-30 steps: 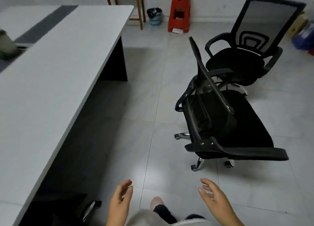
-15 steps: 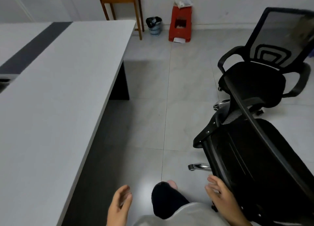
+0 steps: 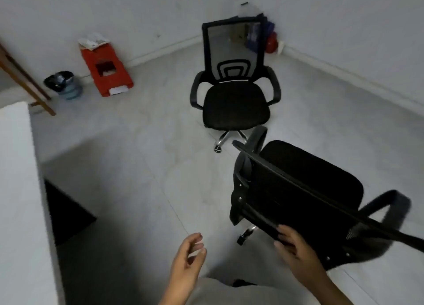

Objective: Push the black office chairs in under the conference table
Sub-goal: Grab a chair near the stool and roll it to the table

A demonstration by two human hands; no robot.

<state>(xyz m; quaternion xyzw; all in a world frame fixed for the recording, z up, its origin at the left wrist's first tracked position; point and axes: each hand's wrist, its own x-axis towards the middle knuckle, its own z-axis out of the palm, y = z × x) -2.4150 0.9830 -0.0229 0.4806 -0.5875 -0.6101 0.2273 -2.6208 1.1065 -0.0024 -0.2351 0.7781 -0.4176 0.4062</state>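
Two black mesh-back office chairs stand on the grey tiled floor, away from the white conference table point(image 3: 18, 190) at the left edge. The near chair point(image 3: 298, 190) is at the lower right, its backrest towards me. My right hand point(image 3: 296, 254) touches the lower edge of that backrest with its fingers nearly straight. The far chair point(image 3: 236, 105) faces me near the room's corner. My left hand point(image 3: 190, 256) hangs loosely curled over the floor, holding nothing, left of the near chair.
A red plastic stool point(image 3: 106, 73) with papers on top and a small waste bin point(image 3: 64, 84) stand by the back wall. Wooden furniture legs point(image 3: 27, 82) are at the far left. Boxes and a red object point(image 3: 271, 43) fill the corner. Open floor lies between the table and the chairs.
The view has swung right, leaving the table at the left edge. My right hand has reached the near chair's backrest and now touches it. My left hand stays free.
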